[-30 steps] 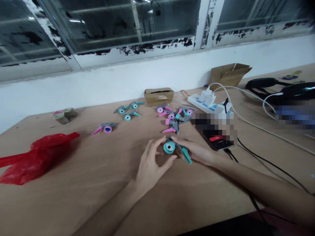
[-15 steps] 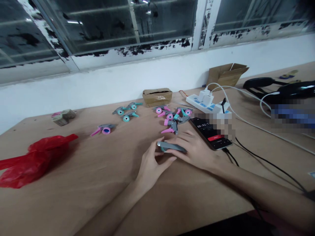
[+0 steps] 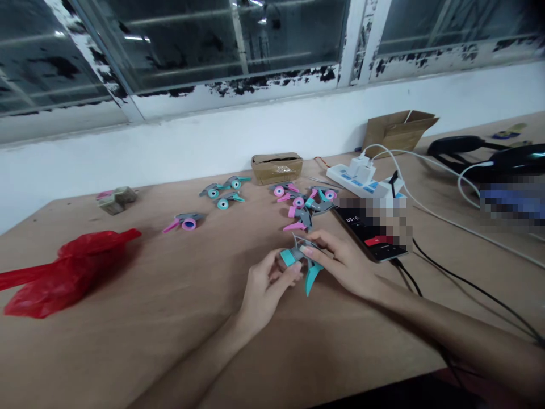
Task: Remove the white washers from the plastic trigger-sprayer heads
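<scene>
Both hands meet at the middle of the wooden table (image 3: 128, 318) around one small grey and teal plastic clip (image 3: 303, 262). My left hand (image 3: 266, 287) pinches its teal round end between thumb and fingers. My right hand (image 3: 340, 264) grips the grey body from the right, and the teal curved tip points down between the hands. Just behind lies a heap of pink and grey clips (image 3: 300, 204).
Teal clips (image 3: 225, 190) and a lone pink clip (image 3: 184, 221) lie further back left. A red plastic bag (image 3: 63, 272) is at the left. A phone (image 3: 370, 230), a power strip (image 3: 361, 176) with cables and two cardboard boxes (image 3: 276, 166) sit at the right and back.
The clip was pressed flat under my right hand half a second ago. Now it is lifted and turned so its teal tip points down, held between both hands.
</scene>
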Available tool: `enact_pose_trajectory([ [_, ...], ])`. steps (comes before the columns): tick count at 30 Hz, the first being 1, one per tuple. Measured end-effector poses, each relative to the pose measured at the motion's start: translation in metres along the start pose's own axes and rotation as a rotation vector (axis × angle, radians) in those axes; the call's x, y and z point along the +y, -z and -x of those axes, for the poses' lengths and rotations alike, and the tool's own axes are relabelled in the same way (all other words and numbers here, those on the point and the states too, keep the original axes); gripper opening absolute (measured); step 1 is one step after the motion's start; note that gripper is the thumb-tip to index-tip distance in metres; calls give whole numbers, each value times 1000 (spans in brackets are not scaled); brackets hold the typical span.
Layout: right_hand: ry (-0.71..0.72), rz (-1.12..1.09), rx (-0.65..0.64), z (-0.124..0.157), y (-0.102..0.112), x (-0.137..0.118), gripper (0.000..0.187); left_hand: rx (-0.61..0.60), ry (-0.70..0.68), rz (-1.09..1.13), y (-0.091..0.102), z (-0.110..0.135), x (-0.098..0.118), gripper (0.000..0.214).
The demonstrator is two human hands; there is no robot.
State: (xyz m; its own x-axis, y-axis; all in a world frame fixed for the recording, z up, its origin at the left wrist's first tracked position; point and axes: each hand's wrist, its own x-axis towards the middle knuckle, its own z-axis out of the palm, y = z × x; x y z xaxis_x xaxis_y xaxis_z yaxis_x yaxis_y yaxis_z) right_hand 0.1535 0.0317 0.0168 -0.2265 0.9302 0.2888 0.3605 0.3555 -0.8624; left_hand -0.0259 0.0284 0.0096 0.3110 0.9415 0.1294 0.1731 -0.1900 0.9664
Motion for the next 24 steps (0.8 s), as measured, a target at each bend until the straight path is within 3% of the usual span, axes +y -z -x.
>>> enact_pose_trajectory([
  [3,36,-31,-58,1,2,1,21,-64,190,242,-3,1,2,36],
  [8,205,155,-4,3,4,2,15,-206,468,626,-5,3,7,46],
  [12,388,255,-13,3,9,1,17,-313,616,757,-2,4,9,48],
  [19,610,347,-47,1,16,3,28,-489,719,853,3,3,6,52],
  [21,587,340,-42,1,16,4,26,-481,693,832,4,3,5,52],
  [24,468,293,-10,2,14,5,19,-377,597,714,2,4,5,51],
])
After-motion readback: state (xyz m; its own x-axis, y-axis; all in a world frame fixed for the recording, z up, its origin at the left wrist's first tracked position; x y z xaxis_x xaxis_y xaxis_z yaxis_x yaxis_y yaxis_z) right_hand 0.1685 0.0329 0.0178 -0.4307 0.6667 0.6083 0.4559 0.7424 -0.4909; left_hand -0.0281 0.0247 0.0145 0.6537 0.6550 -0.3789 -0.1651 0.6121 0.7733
